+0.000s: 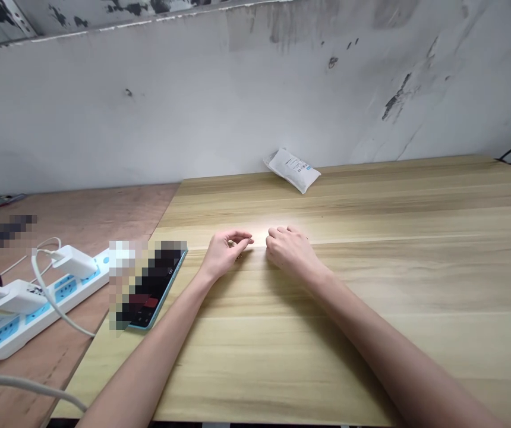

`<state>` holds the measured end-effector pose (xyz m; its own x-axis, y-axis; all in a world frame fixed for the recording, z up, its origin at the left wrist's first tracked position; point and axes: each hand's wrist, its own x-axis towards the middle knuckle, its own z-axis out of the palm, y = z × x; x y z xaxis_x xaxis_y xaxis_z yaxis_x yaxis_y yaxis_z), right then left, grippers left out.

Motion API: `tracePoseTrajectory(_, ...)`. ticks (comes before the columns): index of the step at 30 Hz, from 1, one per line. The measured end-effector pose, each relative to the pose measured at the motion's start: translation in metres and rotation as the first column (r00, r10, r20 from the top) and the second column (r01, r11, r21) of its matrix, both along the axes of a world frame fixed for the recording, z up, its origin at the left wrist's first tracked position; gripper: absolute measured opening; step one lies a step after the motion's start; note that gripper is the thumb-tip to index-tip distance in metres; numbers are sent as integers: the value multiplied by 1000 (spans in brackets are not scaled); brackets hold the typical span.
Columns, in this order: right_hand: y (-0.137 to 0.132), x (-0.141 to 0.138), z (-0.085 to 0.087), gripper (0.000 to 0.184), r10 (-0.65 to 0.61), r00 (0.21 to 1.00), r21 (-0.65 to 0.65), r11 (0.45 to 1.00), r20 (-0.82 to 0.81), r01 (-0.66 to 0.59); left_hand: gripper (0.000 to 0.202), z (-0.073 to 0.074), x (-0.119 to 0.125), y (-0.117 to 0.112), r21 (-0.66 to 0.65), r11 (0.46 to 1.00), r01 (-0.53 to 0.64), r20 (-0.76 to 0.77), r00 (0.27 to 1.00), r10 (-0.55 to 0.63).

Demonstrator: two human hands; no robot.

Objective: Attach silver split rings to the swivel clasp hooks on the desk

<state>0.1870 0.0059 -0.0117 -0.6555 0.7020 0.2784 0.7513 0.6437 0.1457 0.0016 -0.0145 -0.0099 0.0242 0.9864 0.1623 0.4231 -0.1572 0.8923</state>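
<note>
Both my hands rest on the light wooden table (371, 285), close together near its middle. My left hand (225, 252) has its fingers curled and pinched round something small that I cannot make out. My right hand (289, 248) lies knuckles up with its fingers curled under, just to the right of the left hand; whether it holds anything is hidden. A bright spot of light falls on the table between the two hands.
A phone (151, 286) with a blue edge lies at the table's left edge. A white power strip (37, 297) with plugged chargers and white cables sits on the reddish table (104, 208) to the left. A white sealed packet (292, 169) lies by the wall.
</note>
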Motion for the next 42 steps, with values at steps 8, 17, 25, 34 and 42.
tracePoseTrajectory(8, -1, 2, 5, 22, -18, 996, -93, 996, -87, 10, 21, 2, 2, -5, 15, 999, 44, -28, 999, -43)
tracePoseTrajectory(17, -10, 14, 15, 28, -43, 999, -163, 986, -31, 37, 22, -1, 2, -4, 15, 998, 60, -28, 998, -60)
tracePoseTrajectory(25, -7, 4, 5, 18, -25, 992, -191, 982, -126, 0, 21, -1, 4, -4, 8, 996, 89, -10, 996, -89)
tracePoseTrajectory(34, -5, 8, 0, 9, -65, 864, -328, 937, -499, -119, 19, -5, 1, -4, 27, 997, 76, -31, 997, -75)
tracePoseTrajectory(42, -3, 10, 2, 12, -179, 557, -395, 870, -811, -295, 18, -3, 1, -5, 47, 996, 70, 19, 997, -71)
